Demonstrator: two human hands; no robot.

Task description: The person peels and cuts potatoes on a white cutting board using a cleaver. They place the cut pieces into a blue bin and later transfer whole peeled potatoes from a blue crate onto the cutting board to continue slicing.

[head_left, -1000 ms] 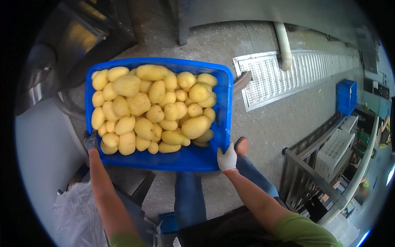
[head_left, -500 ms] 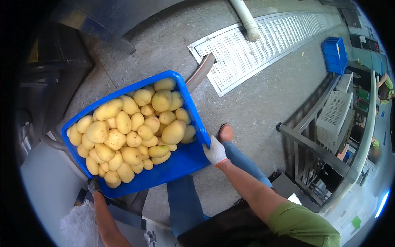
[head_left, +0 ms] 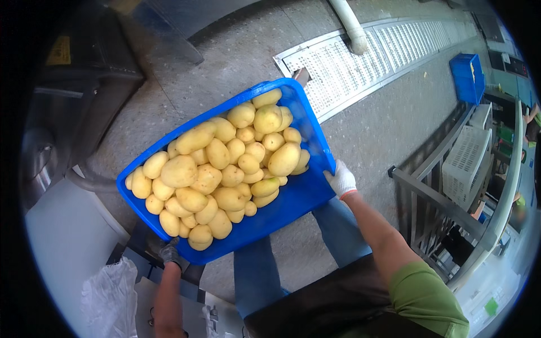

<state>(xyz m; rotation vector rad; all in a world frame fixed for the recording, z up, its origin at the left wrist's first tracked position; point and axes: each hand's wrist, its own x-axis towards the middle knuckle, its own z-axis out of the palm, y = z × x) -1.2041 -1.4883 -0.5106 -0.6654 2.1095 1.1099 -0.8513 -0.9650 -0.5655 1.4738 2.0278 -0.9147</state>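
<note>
A blue plastic bin point(head_left: 301, 198), tilted and held in front of my legs, carries a heap of peeled yellow potatoes point(head_left: 217, 153). The potatoes crowd the far and left part, while a strip of blue bottom shows on the near right. My right hand point(head_left: 341, 180), in a white knit glove, is closed on the bin's right rim. At the near left corner my left hand point(head_left: 171, 254), in a grey glove, grips the bin's edge; its fingers are partly hidden beneath it.
Beyond the bin, a perforated metal drain cover point(head_left: 338, 73) runs across the floor, with a white pipe point(head_left: 350, 25) ending on it. To the right are a metal rack point(head_left: 445, 197), a white crate point(head_left: 466, 163) and a blue crate point(head_left: 468, 78). Clear plastic bags point(head_left: 110, 296) hang near left.
Both hands have carried the bin of potatoes a little to the right and away from the left-hand equipment. Both grips stay in place, and the view has shifted slightly.
</note>
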